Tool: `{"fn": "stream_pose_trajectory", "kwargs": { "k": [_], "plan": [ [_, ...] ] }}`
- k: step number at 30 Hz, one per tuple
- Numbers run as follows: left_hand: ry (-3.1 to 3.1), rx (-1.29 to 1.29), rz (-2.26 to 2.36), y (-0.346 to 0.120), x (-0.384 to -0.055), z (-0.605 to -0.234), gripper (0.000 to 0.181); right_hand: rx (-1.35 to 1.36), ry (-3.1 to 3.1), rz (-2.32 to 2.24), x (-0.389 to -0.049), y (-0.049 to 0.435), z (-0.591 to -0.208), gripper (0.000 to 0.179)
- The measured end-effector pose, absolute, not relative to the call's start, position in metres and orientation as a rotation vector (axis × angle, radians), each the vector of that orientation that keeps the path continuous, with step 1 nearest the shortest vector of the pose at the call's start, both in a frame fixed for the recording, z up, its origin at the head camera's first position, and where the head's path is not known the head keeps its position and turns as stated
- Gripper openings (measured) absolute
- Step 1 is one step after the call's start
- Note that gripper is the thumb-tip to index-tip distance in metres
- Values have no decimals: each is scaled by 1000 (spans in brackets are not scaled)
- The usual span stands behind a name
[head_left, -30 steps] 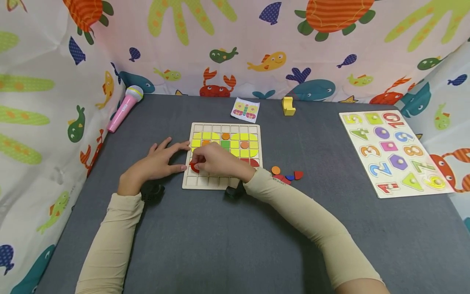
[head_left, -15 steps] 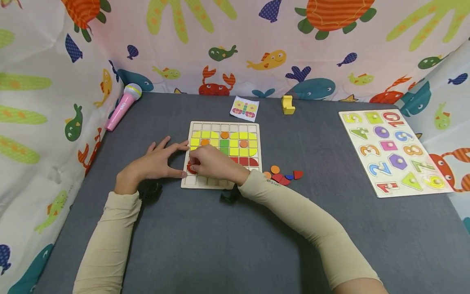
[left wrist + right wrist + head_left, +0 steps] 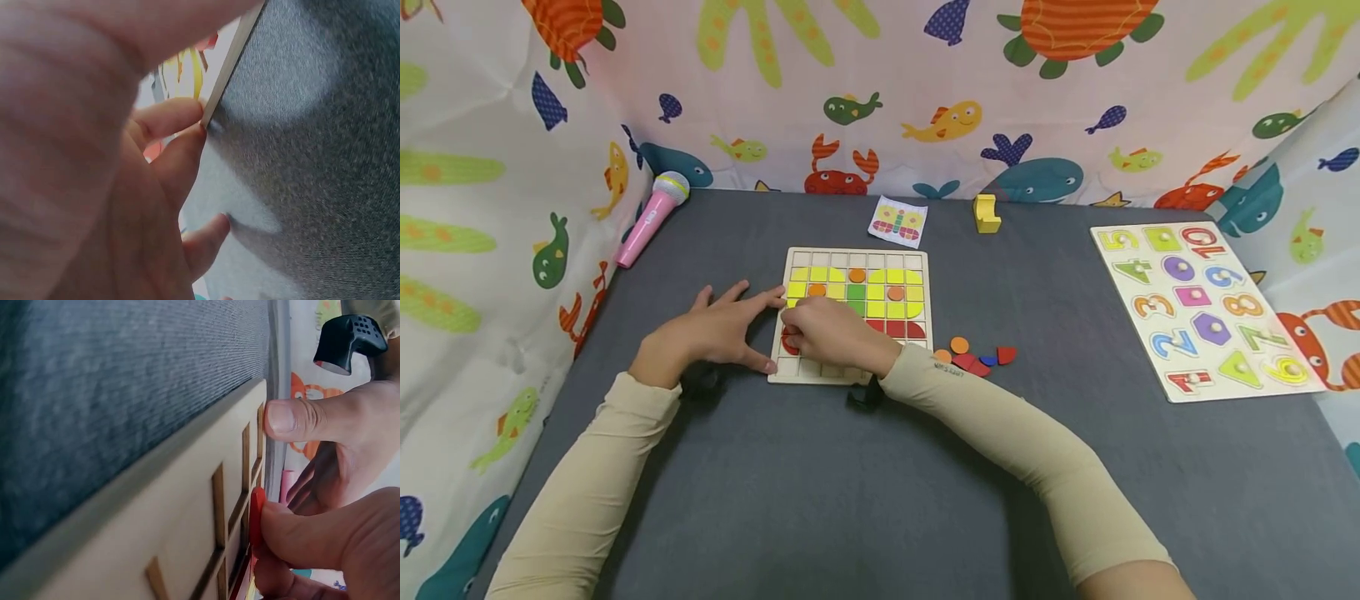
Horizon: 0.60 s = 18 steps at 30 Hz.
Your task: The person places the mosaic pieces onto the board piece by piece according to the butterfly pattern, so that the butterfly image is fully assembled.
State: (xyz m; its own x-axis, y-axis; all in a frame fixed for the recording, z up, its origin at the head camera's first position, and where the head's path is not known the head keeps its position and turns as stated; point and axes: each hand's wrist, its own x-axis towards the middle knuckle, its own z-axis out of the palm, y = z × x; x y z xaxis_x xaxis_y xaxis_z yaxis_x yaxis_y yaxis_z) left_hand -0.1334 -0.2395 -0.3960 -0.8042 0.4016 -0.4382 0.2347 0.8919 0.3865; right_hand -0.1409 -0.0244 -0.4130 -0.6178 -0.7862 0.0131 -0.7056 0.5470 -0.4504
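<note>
A wooden grid board (image 3: 850, 373) lies on the dark table, its cells partly filled with yellow, orange, green and red tiles. My right hand (image 3: 833, 333) reaches over the board's left side. Thumb and fingers pinch a red tile (image 3: 255, 515) at the grid, seen edge-on in the right wrist view; part of it shows as a rounded red shape in the head view. My left hand (image 3: 711, 333) spreads along the board's left edge, with thumb near the lower corner. In the left wrist view, extended fingers (image 3: 181, 159) touch the board's side.
Loose orange, red and blue tiles (image 3: 1006, 356) lie right of the board. Behind it are a pattern card (image 3: 898, 222) and a yellow block (image 3: 987, 215). A pink toy microphone (image 3: 652, 218) lies at the back left, a number puzzle board (image 3: 1206, 312) at the right.
My right hand has shifted slightly left at the same part of the board, still with the red tile. My left forearm has swung outward; that hand stays at the board's edge.
</note>
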Motion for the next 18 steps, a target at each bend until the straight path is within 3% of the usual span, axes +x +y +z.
{"fn": "stream_pose_trajectory", "kwargs": {
  "k": [13, 18],
  "plan": [
    [2486, 381, 492, -227, -132, -399, 116, -1283, 2586, -659, -146, 0, -414, 7],
    [2490, 323, 488, -227, -130, -400, 120, -1250, 2628, -770, -147, 40, -400, 22]
  ]
}}
